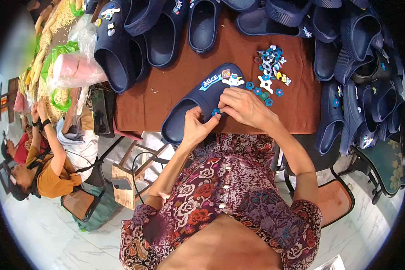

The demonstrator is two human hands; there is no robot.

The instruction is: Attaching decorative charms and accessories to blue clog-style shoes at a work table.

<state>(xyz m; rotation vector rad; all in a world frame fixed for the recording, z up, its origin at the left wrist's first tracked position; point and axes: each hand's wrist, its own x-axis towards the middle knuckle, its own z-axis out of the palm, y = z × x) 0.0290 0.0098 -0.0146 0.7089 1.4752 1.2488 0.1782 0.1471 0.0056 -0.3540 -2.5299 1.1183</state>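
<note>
A navy clog shoe (198, 101) lies on the brown table (175, 85), toe pointing away, with a lettered charm and a white figure charm on its upper. My left hand (195, 127) grips the shoe's near side. My right hand (243, 105) presses a small blue flower charm (216, 111) against the shoe's side with its fingertips. A pile of small blue and white charms (269, 60) lies just beyond my right hand, with a few loose blue flower charms (258, 90) beside it.
Several navy clogs (166, 27) line the table's far edge and heap at the right (360, 67). Plastic bags (74, 67) and a black phone (99, 112) sit at the left. Other people (40, 166) sit at lower left. An orange chair (333, 198) stands right.
</note>
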